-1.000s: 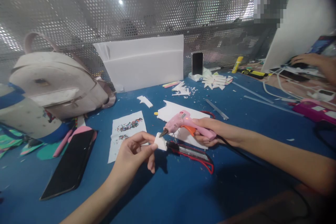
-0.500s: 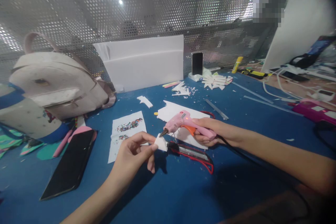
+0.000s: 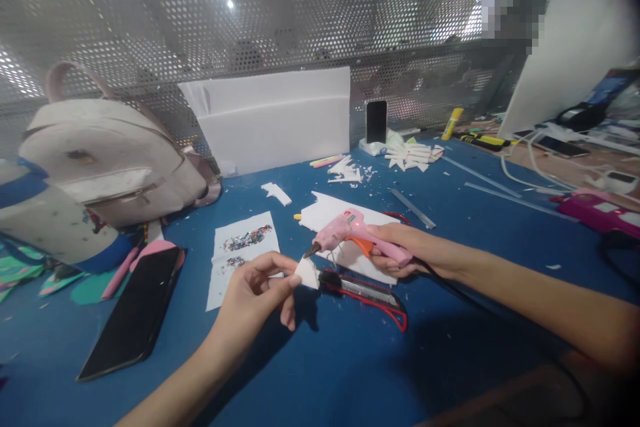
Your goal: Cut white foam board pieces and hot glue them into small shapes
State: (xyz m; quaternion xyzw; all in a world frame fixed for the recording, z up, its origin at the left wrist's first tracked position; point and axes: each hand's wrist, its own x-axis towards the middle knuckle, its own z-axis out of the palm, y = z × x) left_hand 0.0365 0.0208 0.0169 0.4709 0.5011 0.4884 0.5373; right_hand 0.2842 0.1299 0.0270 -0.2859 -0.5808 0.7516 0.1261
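Note:
Between the thumb and fingers of my left hand (image 3: 260, 287) is a small white foam piece (image 3: 307, 274), pinched by its left corner. My right hand (image 3: 395, 247) grips a pink glue gun (image 3: 340, 230) with an orange trigger. The gun's dark nozzle points down-left at the top edge of the foam piece; whether they touch I cannot tell. Thin glue strands hang under the nozzle. Behind the gun lies a white foam sheet (image 3: 320, 210), partly hidden. A red and black utility knife (image 3: 365, 291) rests on the blue table just right of the foam piece.
Paper with glitter (image 3: 245, 220) and a black phone (image 3: 133, 313) lie to the left, near a pale backpack (image 3: 105, 140). Foam scraps (image 3: 345, 170), a glue stick rod (image 3: 413, 208) and a standing phone (image 3: 377, 121) are farther back. The gun's cord (image 3: 465, 297) trails right.
The glue gun's nozzle has shifted very slightly left along the foam piece's top edge. My left hand stays almost still.

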